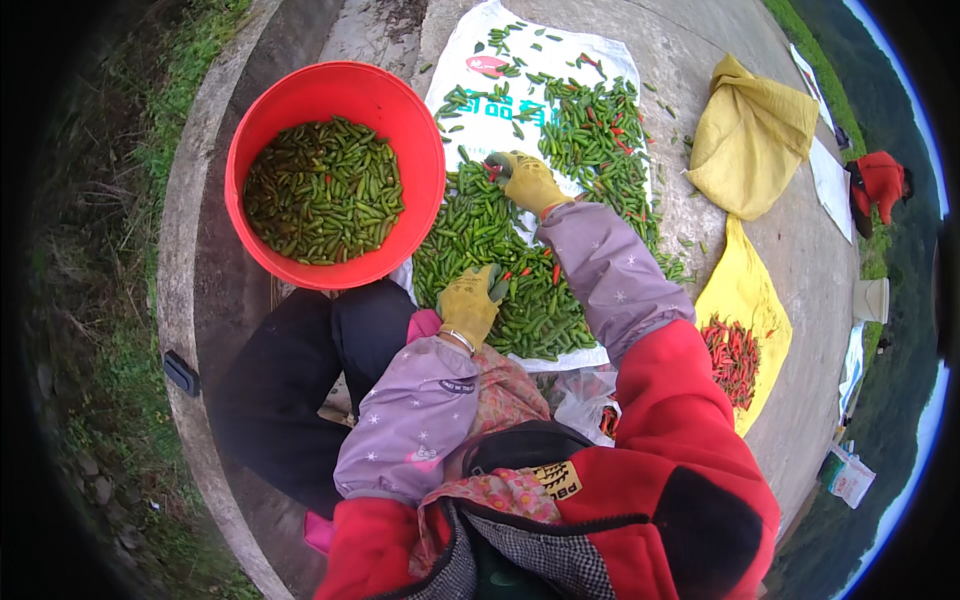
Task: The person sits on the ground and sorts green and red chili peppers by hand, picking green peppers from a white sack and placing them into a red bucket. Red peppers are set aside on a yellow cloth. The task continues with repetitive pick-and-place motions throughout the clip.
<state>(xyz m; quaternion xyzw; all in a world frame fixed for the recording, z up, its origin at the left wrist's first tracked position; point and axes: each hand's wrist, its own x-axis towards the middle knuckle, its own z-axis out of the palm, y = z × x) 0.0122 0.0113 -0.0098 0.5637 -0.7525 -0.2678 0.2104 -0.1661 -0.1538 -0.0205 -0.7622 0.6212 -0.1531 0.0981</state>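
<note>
2 yellow-gloved hands work the pile of green chillies [500, 250] spread on the white sack [500, 60]. Your left hand [468, 305] lies near your knee, fingers curled around a green chilli, forearm bent inward. Your right hand [527, 180] reaches farther out with the arm extended, fingers pinched on a red chilli. To your left stands the red bucket [420, 130] of green chillies.
</note>
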